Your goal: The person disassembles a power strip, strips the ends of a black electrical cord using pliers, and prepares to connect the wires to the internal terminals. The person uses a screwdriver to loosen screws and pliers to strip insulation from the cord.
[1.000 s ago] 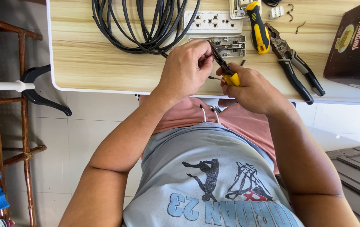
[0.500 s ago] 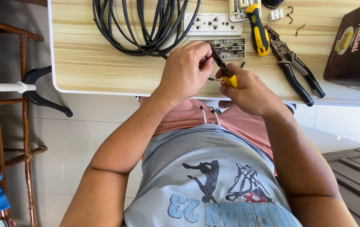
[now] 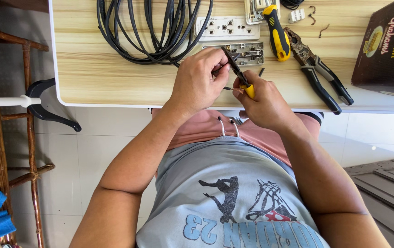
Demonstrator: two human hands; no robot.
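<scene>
My left hand (image 3: 200,79) pinches the end of a thin black cable (image 3: 178,65) just above the front edge of the wooden table (image 3: 114,78). My right hand (image 3: 263,98) grips small yellow-handled cutting pliers (image 3: 239,76), whose dark jaws point up and left at the cable end between my left fingers. The cable runs back to a black coil (image 3: 153,32) on the table. Behind my hands lies an open socket housing with metal contacts (image 3: 247,53).
A white socket faceplate (image 3: 226,28), a yellow-and-black screwdriver (image 3: 275,34) and grey-handled combination pliers (image 3: 318,73) lie on the table. A dark brown box (image 3: 385,46) stands at the right. A wicker and wood shelf (image 3: 4,138) and a black stand foot (image 3: 45,110) are at the left.
Both hands stay together at the cable end. The pliers' jaws have shifted slightly against the wire; the view has barely moved.
</scene>
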